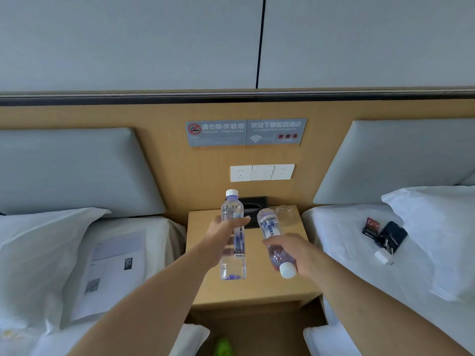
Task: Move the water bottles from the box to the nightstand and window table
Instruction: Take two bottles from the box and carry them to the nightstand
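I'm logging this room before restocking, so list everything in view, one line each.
clear plastic water bottles with white caps: 2, one upright, one tilted cap-down, both held over the nightstand
light wooden nightstand: 1, between the beds
black tissue box: 1, nightstand rear
clear glass: 1, nightstand rear right
white pillows: 2, left bed, right bed
printed sheet: 1, white, left bed
dark keys and white charger: right bed
grey signs: 2, headboard
white sockets: wall
left hand: grips upright bottle
right hand: grips tilted bottle

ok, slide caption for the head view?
Left hand holds one bottle upright, right hand another bottle inverted, over nightstand.
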A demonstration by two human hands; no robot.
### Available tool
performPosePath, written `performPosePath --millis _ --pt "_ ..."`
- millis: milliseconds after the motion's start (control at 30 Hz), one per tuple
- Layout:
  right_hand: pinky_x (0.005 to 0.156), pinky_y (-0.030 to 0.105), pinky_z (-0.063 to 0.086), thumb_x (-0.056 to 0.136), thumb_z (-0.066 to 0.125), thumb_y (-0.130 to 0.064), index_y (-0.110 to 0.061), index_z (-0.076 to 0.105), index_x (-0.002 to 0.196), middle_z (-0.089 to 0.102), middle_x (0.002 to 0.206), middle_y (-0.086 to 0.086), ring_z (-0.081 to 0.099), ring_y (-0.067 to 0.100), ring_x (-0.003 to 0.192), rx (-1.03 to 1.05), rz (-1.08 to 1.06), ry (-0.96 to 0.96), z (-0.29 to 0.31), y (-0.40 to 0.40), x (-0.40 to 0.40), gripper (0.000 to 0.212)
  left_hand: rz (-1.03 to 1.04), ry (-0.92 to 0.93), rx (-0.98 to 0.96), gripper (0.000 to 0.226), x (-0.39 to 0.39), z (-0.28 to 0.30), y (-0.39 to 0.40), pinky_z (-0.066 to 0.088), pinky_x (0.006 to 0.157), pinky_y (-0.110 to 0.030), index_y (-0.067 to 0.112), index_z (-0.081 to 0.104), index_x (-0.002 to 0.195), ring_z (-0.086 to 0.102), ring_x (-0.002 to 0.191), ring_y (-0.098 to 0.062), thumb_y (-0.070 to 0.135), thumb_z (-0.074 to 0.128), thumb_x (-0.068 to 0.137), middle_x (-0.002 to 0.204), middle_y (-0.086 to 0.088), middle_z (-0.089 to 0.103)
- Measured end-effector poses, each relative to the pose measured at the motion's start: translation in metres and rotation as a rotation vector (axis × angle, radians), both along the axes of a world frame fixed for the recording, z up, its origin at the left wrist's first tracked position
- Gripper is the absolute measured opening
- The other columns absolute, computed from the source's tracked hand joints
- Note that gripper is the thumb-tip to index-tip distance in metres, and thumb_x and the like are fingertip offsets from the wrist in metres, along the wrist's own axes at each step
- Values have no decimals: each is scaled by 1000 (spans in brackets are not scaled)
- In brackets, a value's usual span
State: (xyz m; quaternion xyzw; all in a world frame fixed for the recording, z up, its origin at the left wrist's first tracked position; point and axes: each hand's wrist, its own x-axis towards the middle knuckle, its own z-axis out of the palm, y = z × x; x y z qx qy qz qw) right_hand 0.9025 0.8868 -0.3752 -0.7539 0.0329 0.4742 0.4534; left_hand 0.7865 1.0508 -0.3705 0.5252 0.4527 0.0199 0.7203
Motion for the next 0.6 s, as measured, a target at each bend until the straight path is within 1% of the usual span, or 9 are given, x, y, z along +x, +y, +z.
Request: performPosePath --millis 67,133,200,267,333,400,500,533,600 --pt "53 30 55 70 90 -24 -7 64 108 71 93 17 69 25 59 -73 44 -28 -12 14 9 49 -2 33 2 55 8 -11 11 56 51 -30 33 48 107 72 87 -23 47 88 73 107 -8 69" --pt "52 28 52 69 91 -25 -10 57 112 69 99 17 69 26 69 -148 93 -71 -23 23 16 57 22 41 0 55 13 -23 19 57 52 -30 30 50 110 72 86 -23 44 89 73 107 -9 70" --pt "51 26 49 67 91 -26 -12 52 110 66 102 16 68 26 76 -234 152 -140 -34 33 29 59 56 56 40 57 20 -37 29 59 60 -37 24 55 115 71 91 -24 34 90 72 107 -8 71" --pt "45 21 45 64 90 -24 -11 57 105 66 96 11 67 21 74 -320 264 -228 -41 41 44 55 76 90 137 50 26 -50 37 61 71 -42 19 60 109 69 93 -22 27 91 70 103 -5 69" --pt "41 17 40 60 89 -24 -11 61 96 63 85 4 63 13 67 -390 401 -319 -48 47 57 47 71 135 247 46 30 -60 45 55 66 -35 20 61 103 66 86 -17 26 91 69 95 0 67" --pt "43 19 36 60 89 -25 -12 61 88 62 85 2 59 12 67 -454 538 -430 -56 55 70 43 11 194 348 48 34 -68 50 50 64 -29 24 61 106 65 86 -15 23 90 68 95 3 66" --pt "49 24 33 64 91 -21 -13 58 108 59 108 6 63 23 90 -482 671 -568 -73 68 86 55 -65 255 484 46 43 -84 56 45 60 -22 27 59 110 63 83 -12 18 83 71 95 7 66" --pt "52 25 34 68 89 -18 -14 55 115 57 110 6 62 25 94 -471 695 -611 -80 71 91 58 -70 259 516 43 47 -91 57 43 56 -19 28 59 107 62 80 -11 17 82 73 93 8 65" --pt "58 27 38 75 83 -11 -13 51 117 60 108 6 57 25 86 -428 731 -711 -95 79 103 52 -82 256 559 41 54 -105 60 40 52 -14 30 58 104 61 79 -9 15 81 73 92 10 65"
